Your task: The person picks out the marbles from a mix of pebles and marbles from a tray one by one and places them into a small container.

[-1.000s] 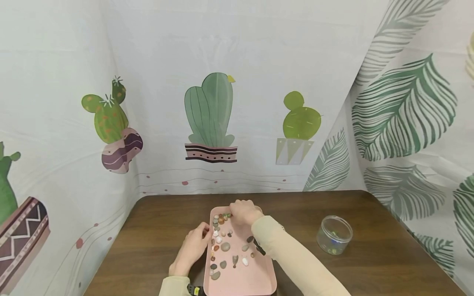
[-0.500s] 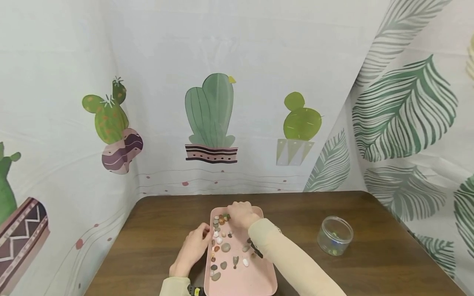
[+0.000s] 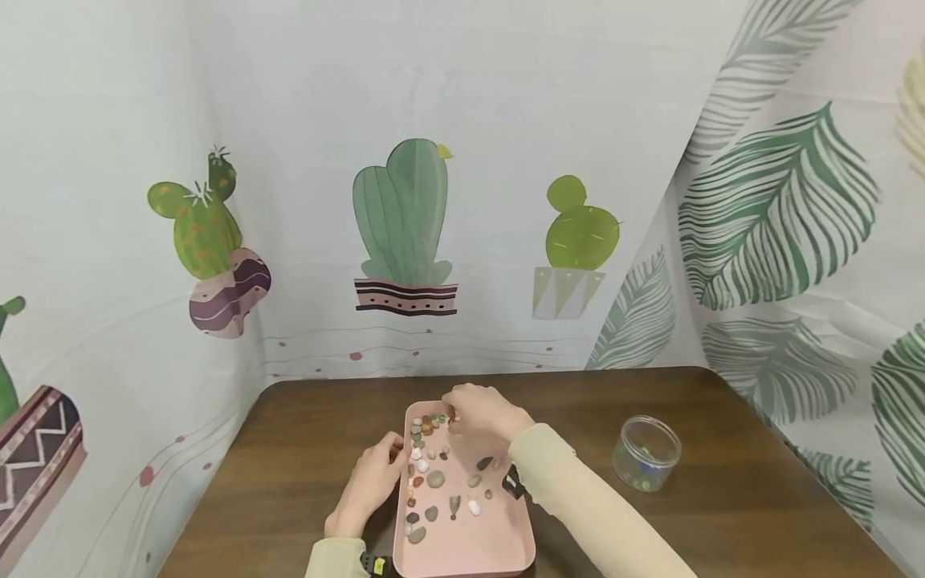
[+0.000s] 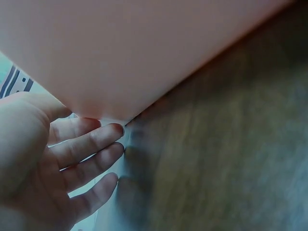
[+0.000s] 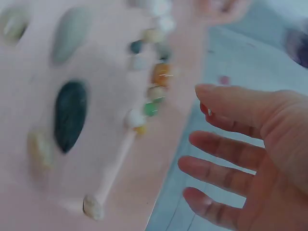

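Note:
A shallow pink tray (image 3: 480, 550) holds several pebbles and small coloured stones, with a row along its left side. My left hand (image 3: 372, 482) rests at the tray's left rim, its loosely extended fingers against the outer wall in the left wrist view. Over the far end of the tray is my right hand (image 3: 480, 411), pinching a small red stone (image 5: 204, 109) between thumb and index finger; its other fingers are spread and slightly bent. In the right wrist view a green stone (image 5: 150, 109) and an orange stone (image 5: 161, 74) lie near the tray's edge.
A clear round jar (image 3: 646, 453) with green and blue pieces inside stands right of the tray on the dark wooden table (image 3: 325, 417). A cloth with printed cacti (image 3: 405, 213) hangs behind the table. Dark, grey and white pebbles are scattered mid-tray.
My right hand has lifted from the tray's far left corner and shifted slightly right, a red stone now showing at its fingertips. My left hand stays at the rim. The head view has shifted slightly.

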### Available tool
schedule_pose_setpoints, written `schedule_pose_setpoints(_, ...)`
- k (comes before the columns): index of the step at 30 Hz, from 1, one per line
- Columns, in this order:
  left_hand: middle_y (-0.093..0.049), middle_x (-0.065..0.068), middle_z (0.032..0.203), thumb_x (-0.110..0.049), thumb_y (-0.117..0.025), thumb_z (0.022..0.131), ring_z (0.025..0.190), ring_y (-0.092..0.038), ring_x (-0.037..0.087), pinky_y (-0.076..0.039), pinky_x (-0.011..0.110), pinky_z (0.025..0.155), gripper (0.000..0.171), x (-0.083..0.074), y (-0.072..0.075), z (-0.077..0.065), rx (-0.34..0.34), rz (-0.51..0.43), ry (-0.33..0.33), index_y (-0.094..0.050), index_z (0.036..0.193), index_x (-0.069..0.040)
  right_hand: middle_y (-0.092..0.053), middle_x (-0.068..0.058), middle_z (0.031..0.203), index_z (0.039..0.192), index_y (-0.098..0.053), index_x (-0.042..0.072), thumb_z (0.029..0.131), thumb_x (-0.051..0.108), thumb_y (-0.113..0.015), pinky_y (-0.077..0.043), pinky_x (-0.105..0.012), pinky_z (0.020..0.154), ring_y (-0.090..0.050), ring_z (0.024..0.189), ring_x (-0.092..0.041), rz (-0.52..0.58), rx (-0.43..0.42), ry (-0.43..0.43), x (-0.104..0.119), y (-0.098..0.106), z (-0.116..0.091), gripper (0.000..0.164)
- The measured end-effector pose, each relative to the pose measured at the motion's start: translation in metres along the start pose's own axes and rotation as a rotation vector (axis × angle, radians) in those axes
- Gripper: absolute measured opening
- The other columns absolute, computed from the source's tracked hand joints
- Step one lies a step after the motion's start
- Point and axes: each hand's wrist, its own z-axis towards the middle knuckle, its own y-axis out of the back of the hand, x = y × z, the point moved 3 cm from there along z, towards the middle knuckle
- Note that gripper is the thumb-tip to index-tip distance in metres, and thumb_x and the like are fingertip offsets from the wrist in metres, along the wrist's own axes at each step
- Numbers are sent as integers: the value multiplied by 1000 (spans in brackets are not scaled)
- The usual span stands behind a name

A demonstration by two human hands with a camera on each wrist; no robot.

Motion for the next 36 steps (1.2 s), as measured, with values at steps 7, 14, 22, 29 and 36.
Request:
schedule_pose_setpoints(7, -58, -7, 79, -29, -51, 88, 69, -53, 8, -42, 33, 65, 15, 3, -2, 0, -5, -12, -6, -57, 95, -16, -51, 6, 83, 80, -56, 21, 76, 27, -64, -39, -27, 61, -45, 71, -9, 89, -109, 63, -11, 17, -31, 11)
schedule_pose_setpoints(14, -58, -7, 78, -30, -51, 88, 69, -53, 8, -42, 33, 66, 13, -3, 1, 4, -7, -19, 4, -56, 93, -18, -51, 7, 84, 79, -54, 20, 76, 28, -66, -39, -28, 62, -45, 70, -8, 119, -248, 11, -24, 39, -71, 15)
schedule_pose_setpoints(22, -58, -7, 78, -30, -51, 88, 68, -52, 8, -41, 32, 64, 13, -1, 1, 3, -5, -13, 14, -56, 93, -19, -48, 12, 84, 79, -54, 21, 74, 31, -68, -39, -27, 63, -46, 72, -8, 79, -337, -8, -51, 52, -105, 18)
schedule_pose_setpoints(29, -57, -7, 78, -29, -51, 89, 67, -52, 8, -41, 32, 63, 12, 0, 1, 1, 1, -13, 13, -56, 93, -18, -50, 9, 90, 81, -52, 20, 72, 28, -71, -41, -31, 67, -49, 81, -10, 79, -397, -28, -75, 63, -137, 22)
schedule_pose_setpoints(36, -57, -6, 77, -28, -51, 89, 66, -52, 7, -41, 31, 62, 13, 0, 1, 0, 22, -24, 24, -56, 94, -17, -52, 8, 88, 81, -54, 19, 72, 27, -71, -40, -32, 63, -50, 77, -12, 91, -411, -97, -110, 62, -168, 21)
